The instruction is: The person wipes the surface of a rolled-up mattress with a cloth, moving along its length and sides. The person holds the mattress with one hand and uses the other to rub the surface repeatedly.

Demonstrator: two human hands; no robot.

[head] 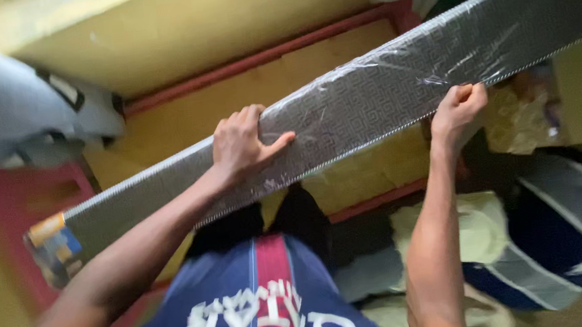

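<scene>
We hold a long grey wrapped panel [385,94] slanting from near left to far right: our left hand [241,143] clasps its top edge, our right hand [457,112] pinches the lower edge.

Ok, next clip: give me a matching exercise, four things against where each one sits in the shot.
Things:
1. left hand
2. right hand
3. coloured label
4. grey cloth bundle

Places:
A. top left corner of the view
B. gripping the lower edge of the plastic-wrapped patterned grey panel
C. on the panel's lower left end
D. spread over the panel's face, thumb out

Pairs: 1-D, 2-B, 3-C, 4-A
</scene>
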